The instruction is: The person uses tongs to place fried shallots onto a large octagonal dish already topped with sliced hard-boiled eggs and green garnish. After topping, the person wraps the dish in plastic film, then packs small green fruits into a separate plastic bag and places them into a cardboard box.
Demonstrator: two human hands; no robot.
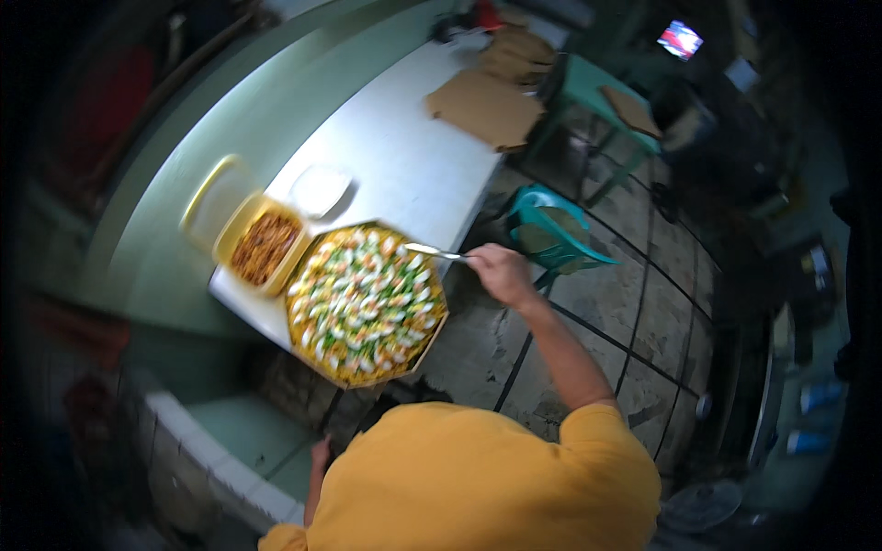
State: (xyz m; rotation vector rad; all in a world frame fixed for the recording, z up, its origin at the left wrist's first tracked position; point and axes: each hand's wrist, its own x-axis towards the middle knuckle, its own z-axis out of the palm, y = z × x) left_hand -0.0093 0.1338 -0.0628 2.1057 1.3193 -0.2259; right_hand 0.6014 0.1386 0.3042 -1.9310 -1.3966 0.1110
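My right hand (501, 274) is closed round the handle of a long silver utensil (438, 251); whether it is a spoon or tongs I cannot make out. Its far end reaches over the rim of an octagonal tray of food (366, 308). White egg pieces, chopped green bits and orange bits cover a yellow layer there. Against the tray's left side stands a yellow plastic box (224, 241) with brown shredded or crumbled food (266, 248) in it, its clear, yellow-rimmed lid (219, 197) tipped back. Low beside my body hangs my left hand (321, 452), its fingers too unclear to read.
A white container (322, 190) sits behind the tray on the long white table (390, 110). Flat brown cardboard (487, 108) lies at its far end. Right of the table stand a teal plastic chair (551, 230) and a green table (597, 87). A green wall borders the left.
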